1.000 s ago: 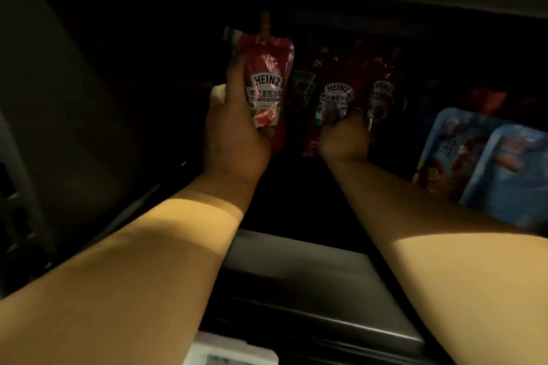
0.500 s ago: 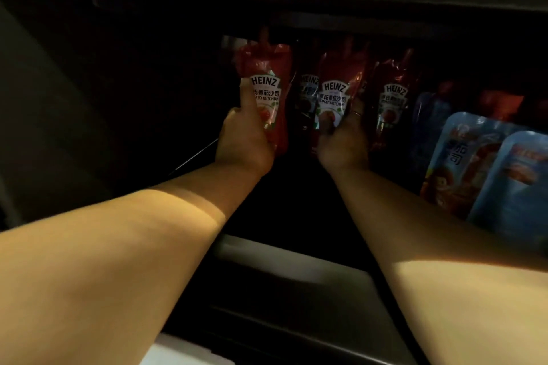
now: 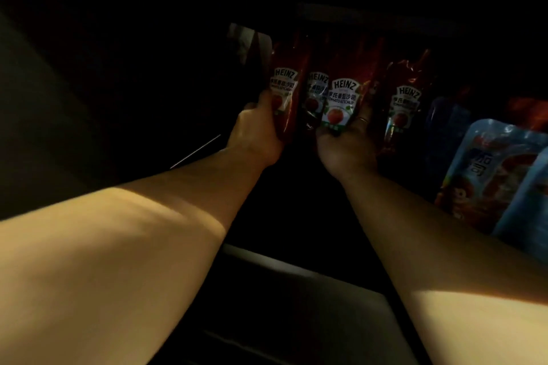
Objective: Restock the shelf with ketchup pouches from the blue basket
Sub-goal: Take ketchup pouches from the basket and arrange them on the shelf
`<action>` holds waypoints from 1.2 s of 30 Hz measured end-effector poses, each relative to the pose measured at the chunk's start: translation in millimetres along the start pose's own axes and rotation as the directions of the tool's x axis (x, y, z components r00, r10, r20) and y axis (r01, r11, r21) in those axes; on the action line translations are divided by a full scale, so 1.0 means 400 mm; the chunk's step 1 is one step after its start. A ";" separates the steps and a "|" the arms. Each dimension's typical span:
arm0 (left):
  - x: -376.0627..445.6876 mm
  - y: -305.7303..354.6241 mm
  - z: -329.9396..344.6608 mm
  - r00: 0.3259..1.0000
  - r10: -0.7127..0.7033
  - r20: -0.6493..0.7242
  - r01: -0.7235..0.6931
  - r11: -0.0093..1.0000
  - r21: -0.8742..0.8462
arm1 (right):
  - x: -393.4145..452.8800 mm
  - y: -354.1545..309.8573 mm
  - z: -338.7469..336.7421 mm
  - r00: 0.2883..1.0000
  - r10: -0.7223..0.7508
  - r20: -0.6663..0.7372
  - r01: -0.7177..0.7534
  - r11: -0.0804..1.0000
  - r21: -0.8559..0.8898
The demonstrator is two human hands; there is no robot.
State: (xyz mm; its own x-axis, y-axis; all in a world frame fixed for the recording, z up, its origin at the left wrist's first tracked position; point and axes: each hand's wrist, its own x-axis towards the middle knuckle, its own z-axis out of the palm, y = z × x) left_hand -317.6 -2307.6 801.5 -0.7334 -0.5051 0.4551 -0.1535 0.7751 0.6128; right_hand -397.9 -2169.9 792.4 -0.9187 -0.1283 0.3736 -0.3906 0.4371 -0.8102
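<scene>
Your left hand [image 3: 255, 133] grips the lower part of a red ketchup pouch [image 3: 284, 89], holding it upright deep in the dark shelf [image 3: 370, 19]. Your right hand [image 3: 345, 145] clasps the bottom of a second pouch [image 3: 341, 104], its label facing you, with a ring [image 3: 362, 119] on one finger. Between the two stands another pouch [image 3: 315, 92], further back. A fourth pouch [image 3: 404, 98] stands just right of your right hand. Blue packets [image 3: 498, 175] lean at the far right.
</scene>
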 end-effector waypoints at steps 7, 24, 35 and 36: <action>-0.011 0.010 -0.002 0.998 0.061 0.003 -0.061 0.997 0.038 | -0.003 -0.012 0.014 0.992 -0.094 0.085 0.099 0.993 -0.062; -0.020 0.007 0.009 0.998 0.039 0.039 -0.041 0.999 0.035 | 0.035 0.003 0.014 0.992 -0.062 0.112 0.067 0.997 -0.039; -0.011 0.005 0.012 0.997 -0.041 -0.071 0.034 0.994 -0.103 | 0.044 0.011 0.020 0.989 -0.049 0.142 0.054 0.998 -0.030; -0.006 0.005 0.015 0.996 -0.056 -0.076 0.047 0.993 -0.109 | 0.049 0.012 0.022 0.988 -0.045 0.146 0.049 0.998 -0.025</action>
State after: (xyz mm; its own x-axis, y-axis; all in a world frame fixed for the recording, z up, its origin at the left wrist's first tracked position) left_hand -320.1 -2302.3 797.7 -0.6715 -0.5748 0.4676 -0.1149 0.7042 0.7006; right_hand -418.3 -2178.1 791.7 -0.8991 -0.2762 0.3395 -0.4333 0.4525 -0.7794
